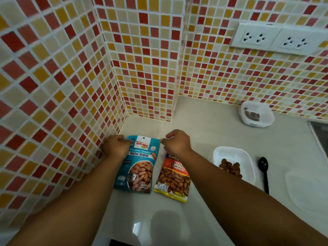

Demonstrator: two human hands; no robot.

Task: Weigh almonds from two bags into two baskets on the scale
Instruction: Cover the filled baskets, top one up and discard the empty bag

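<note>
The head camera looks down into a tiled corner. The table [204, 121] is a pale, glossy surface that reflects a dim shadow near the bottom edge. Small mosaic tiles in red, orange and cream cover the walls [53, 68] on the left and behind, with a tiled pillar jutting out at the middle. A white double socket [276, 39] sits high on the right wall.

Two bags lie flat side by side near the left wall. The blue bag [136, 167] reads "Roasted Almonds"; the orange bag [173, 178], just to its right, reads "Salted Almonds". The left hand [116, 146] has its fingers curled on the blue bag's top left corner, and the right hand [175, 142] pinches its top right corner, so both hands are clamped on that bag's upper edge. The right wrist covers the top of the orange bag.

To the right, a white basket [232, 155] stands on the table with almonds [230, 167] in it, partly behind the right forearm. A black spoon [264, 172] lies just beside the basket. Farther back, near the rear wall, stands a second white basket [256, 114] with a few dark pieces inside, too blurred to name. A clear lid [308, 192] lies at the right edge, and a dark metal edge [319, 132] shows above it.
</note>
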